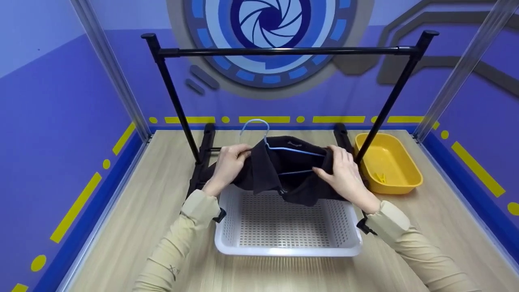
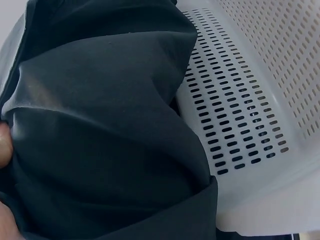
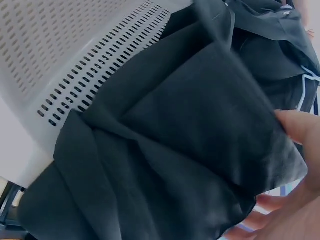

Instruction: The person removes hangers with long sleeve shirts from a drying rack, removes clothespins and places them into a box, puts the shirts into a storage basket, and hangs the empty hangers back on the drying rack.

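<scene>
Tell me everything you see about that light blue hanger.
The light blue hanger is slender and smooth-looking, perhaps coated wire or plastic. Its curved hook sticks up from the black garment, free of the rack's rail; two thin bars cross the garment's opening, and the rest is hidden inside the cloth. Whether the right grip touches it directly is unclear.

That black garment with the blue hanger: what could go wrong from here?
The blue hanger might slip or twist inside the black garment, since its hook stands clear of both hands.

If the grip loosens, the garment could drop into the white basket, which sits partly beneath it.

Loose cloth might also snag on the black rack, whose left side looks close to the garment.
</scene>
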`<state>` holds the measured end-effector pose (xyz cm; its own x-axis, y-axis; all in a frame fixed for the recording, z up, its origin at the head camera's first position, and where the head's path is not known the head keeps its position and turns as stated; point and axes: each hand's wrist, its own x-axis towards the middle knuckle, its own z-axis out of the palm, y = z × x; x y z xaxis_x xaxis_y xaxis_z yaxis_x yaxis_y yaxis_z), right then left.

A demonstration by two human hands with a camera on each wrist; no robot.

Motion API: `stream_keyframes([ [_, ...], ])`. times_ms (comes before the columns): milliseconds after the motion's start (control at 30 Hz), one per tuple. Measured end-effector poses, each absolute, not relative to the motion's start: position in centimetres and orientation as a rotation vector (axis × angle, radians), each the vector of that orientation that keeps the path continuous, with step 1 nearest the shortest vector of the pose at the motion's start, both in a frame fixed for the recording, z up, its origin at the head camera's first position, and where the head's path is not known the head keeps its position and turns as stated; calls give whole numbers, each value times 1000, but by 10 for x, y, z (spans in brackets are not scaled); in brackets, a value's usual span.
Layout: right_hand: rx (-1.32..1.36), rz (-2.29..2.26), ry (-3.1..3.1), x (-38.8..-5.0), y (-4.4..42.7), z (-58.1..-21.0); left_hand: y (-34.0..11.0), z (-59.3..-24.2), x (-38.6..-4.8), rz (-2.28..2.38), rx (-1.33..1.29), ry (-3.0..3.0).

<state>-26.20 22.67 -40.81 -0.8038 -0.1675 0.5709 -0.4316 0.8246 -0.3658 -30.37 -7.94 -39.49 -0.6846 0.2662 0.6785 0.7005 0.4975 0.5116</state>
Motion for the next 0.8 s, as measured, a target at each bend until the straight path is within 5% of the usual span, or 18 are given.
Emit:
stream_keyframes([
  [300,256,781,-2760,-267,251,-417,-81,-395,-303,-1040,-821,-2224],
  [800,510,1121,-2721,-273,278,-404,-90,-392,-305,-1035,-814,-2185],
])
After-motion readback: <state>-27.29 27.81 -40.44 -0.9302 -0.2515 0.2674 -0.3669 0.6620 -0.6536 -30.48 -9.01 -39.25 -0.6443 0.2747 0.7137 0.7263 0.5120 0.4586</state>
